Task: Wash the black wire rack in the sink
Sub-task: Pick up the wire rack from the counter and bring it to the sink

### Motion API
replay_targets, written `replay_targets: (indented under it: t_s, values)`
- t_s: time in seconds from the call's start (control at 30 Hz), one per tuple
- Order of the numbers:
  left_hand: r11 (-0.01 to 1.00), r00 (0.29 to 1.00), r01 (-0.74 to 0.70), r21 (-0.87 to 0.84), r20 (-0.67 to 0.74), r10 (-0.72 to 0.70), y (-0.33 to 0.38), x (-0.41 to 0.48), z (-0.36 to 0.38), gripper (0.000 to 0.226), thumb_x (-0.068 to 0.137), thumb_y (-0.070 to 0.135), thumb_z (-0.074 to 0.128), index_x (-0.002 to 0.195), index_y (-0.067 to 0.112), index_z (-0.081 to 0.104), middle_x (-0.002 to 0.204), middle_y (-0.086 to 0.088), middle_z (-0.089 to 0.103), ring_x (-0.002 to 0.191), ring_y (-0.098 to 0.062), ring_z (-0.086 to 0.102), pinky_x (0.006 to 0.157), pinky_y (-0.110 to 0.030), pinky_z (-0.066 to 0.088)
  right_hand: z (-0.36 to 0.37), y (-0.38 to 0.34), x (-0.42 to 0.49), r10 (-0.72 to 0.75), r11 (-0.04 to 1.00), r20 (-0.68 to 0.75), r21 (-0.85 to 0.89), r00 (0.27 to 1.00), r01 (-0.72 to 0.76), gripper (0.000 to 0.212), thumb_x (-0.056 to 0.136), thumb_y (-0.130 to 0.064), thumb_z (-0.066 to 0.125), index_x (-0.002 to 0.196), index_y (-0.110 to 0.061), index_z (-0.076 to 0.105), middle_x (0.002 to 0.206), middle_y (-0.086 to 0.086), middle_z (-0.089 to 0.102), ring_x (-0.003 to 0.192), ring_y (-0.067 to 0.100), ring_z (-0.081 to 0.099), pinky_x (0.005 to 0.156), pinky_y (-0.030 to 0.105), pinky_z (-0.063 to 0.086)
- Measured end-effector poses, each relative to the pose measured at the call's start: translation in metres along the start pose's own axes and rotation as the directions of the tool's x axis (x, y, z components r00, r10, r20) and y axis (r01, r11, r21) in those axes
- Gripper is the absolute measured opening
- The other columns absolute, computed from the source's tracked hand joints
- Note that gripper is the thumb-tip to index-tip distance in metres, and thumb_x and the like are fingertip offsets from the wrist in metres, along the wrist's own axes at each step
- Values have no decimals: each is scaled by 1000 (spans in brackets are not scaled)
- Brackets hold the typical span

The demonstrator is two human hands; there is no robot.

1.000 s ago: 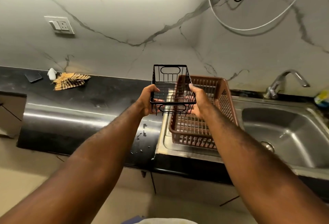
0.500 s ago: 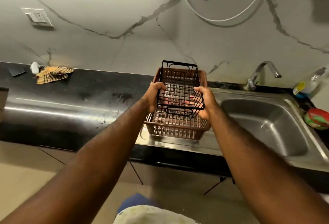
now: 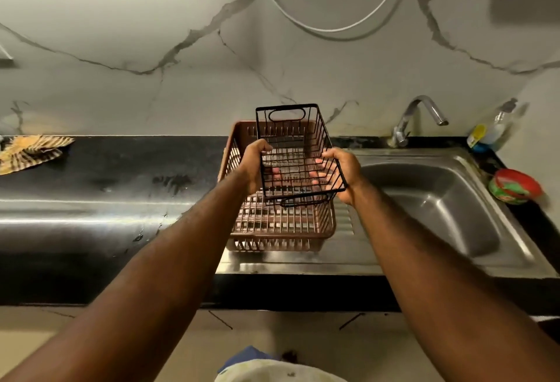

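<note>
I hold the black wire rack (image 3: 291, 139) in the air with both hands, above the brown plastic dish basket. It is a small open-topped wire basket with an oval handle slot at its far end. My left hand (image 3: 253, 166) grips its left rim, thumb over the top wire. My right hand (image 3: 341, 175) grips the right side, fingers curled under the bottom wires. The steel sink (image 3: 439, 199) lies to the right of the rack, its basin bare, with the tap (image 3: 421, 117) behind it.
The brown dish basket (image 3: 272, 227) sits on the sink's drainboard. A striped cloth (image 3: 30, 151) lies on the black counter (image 3: 121, 187) at far left. A bottle (image 3: 494, 127) and a red-green tub (image 3: 515, 186) stand right of the sink.
The rack and both hands have shifted rightward along the counter, from over the counter edge to above the dish basket, nearer the sink. My view has turned right as well.
</note>
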State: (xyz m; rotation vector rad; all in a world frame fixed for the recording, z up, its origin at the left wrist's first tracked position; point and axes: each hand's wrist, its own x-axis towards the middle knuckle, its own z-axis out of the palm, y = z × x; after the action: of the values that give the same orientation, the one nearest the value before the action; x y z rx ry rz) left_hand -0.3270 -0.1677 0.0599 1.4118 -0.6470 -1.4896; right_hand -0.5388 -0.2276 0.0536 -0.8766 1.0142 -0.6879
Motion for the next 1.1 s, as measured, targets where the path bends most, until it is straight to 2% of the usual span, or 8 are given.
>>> replay_targets:
  t_s: [0.23,0.3,0.4,0.53,0.63,0.9,1.0,1.1]
  values:
    - [999,998,21,31,50,-23,11,23,55,30,97,36,44,96,10,59,80,-7,63,68,-20,59,68,-35,49,-54,-15,1,-53,995,-75,84,996,59,18,91,-22,50,87,-9,62,81,9,65,81,31,65,77,43,53]
    - [999,1000,9,36,7,-9,15,27,76,40,95,40,51,117,8,59,91,-11,68,71,-23,65,64,-37,55,-72,-17,0,-37,995,-111,88,993,47,18,92,-21,49,90,-7,61,85,10,63,90,37,66,89,51,53]
    - [995,998,-23,99,-47,28,15,36,116,64,92,41,58,143,4,46,100,-11,65,71,-20,67,60,-36,58,-108,-17,-5,22,996,-120,90,993,-12,20,92,-22,47,90,-8,62,87,12,66,90,37,67,87,52,53]
    - [994,996,42,102,-82,-33,0,56,162,62,82,44,63,130,5,53,84,-4,58,68,-19,60,59,-37,54,-159,-18,-10,67,990,-99,129,993,-54,19,90,-23,46,90,-10,60,102,15,65,100,40,65,82,53,56]
    - [994,995,43,97,-95,-34,-14,64,200,32,84,35,58,105,12,56,90,-6,55,75,-20,56,60,-35,52,-198,-25,-15,77,992,-80,110,994,-68,25,91,-24,44,92,-10,63,104,15,70,97,37,68,72,45,55]
    - [992,970,76,97,-237,-51,-36,63,265,14,88,20,51,100,14,53,114,-18,56,102,-32,57,97,-46,53,-266,-39,-15,87,996,-4,35,996,-87,30,91,-21,42,98,-8,69,96,13,75,109,38,65,103,52,45]
    - [990,968,107,88,-235,-84,-38,66,278,6,91,16,48,97,14,49,111,-17,55,102,-33,58,87,-43,57,-279,-37,-12,88,996,13,24,996,-89,32,89,-20,44,107,-8,68,103,14,74,117,41,62,105,52,46]
    - [978,967,183,100,-198,-161,-42,78,285,4,88,11,44,91,13,45,103,-18,59,97,-34,60,69,-41,56,-289,-32,-9,105,994,9,11,994,-105,31,90,-16,40,103,-10,67,98,11,75,105,38,67,100,50,50]
